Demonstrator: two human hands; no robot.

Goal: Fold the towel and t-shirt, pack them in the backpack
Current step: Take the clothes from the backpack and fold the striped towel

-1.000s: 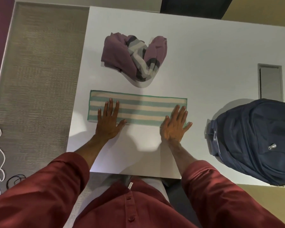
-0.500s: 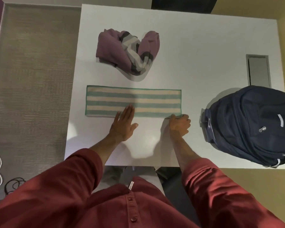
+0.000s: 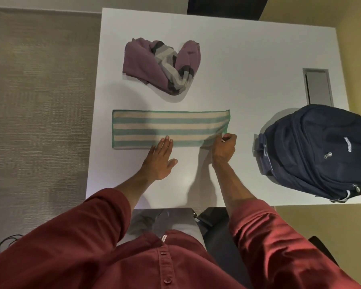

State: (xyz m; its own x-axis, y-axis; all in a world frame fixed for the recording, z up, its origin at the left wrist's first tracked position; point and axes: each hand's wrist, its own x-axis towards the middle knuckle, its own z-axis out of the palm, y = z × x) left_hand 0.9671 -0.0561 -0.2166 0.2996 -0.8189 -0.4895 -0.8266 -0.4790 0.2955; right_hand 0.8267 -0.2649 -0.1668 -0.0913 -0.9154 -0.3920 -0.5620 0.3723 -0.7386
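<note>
A green and cream striped towel [image 3: 167, 127] lies folded into a long narrow strip across the middle of the white table [image 3: 248, 59]. My right hand [image 3: 224, 148] pinches the towel's near right corner and lifts it slightly. My left hand [image 3: 159, 159] lies flat and open, its fingertips on the towel's near edge around the middle. A crumpled purple t-shirt [image 3: 162, 64] with grey and dark stripes sits behind the towel. A dark navy backpack [image 3: 315, 151], zipped shut, lies at the table's right side.
A grey rectangular hatch [image 3: 318, 86] is set into the table behind the backpack. Carpet lies to the left, with white and black cables [image 3: 0, 240] on the floor at the lower left. A dark chair [image 3: 223, 5] stands beyond the far edge.
My left hand slid right from the towel's left end to its middle. My right hand went from flat on the towel to closing on its near right corner.
</note>
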